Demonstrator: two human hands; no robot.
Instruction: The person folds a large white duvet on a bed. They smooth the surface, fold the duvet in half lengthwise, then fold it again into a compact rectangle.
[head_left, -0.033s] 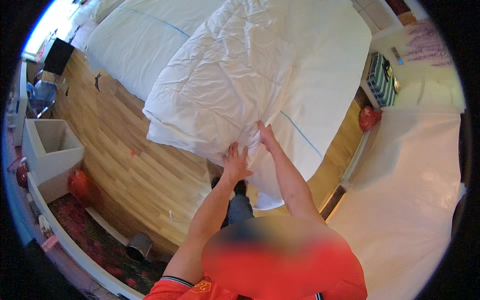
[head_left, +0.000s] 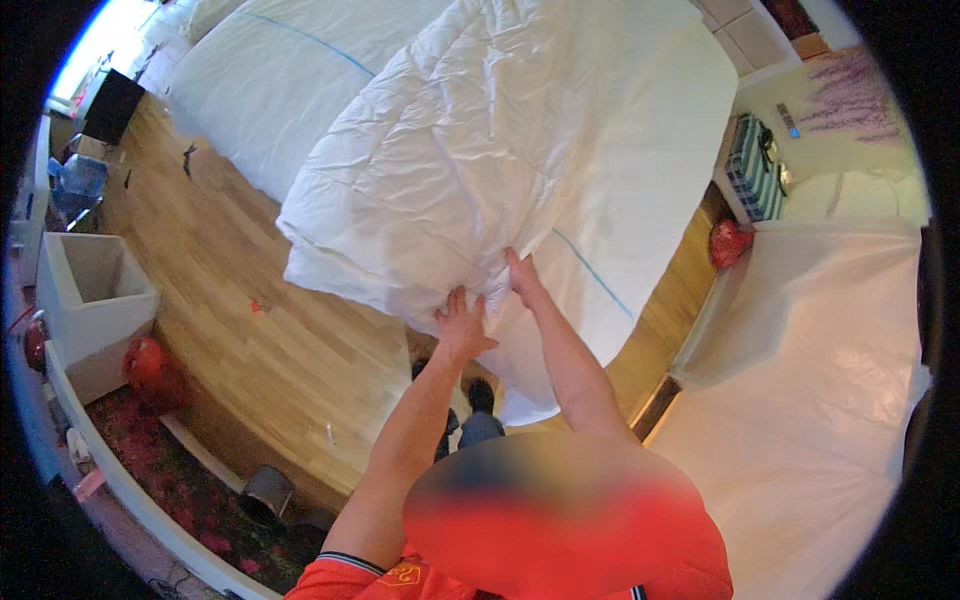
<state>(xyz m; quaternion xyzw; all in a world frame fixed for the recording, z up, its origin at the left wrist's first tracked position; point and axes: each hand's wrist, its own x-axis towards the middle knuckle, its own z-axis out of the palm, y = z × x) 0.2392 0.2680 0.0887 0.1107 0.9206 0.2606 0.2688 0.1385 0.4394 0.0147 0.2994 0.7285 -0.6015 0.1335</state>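
Observation:
A white quilted duvet lies bunched and folded over a bed with a white cover and blue lines. At the duvet's near right edge my right hand is closed, pinching a fold of the fabric. My left hand is just left of it, fingers spread and stretched out against the duvet's near edge. Its fingertips rest on the fabric and the thumb points right. A loose corner of white cloth hangs down beneath my hands, near my feet.
Wood flooring runs along the left. A white open box, a red bag and a dark bin stand there. To the right are a striped box, another red bag and a surface under plastic sheeting.
The view has shifted slightly, and both hands appear a little further left with the duvet edge. My right hand keeps its grip and my left stays spread.

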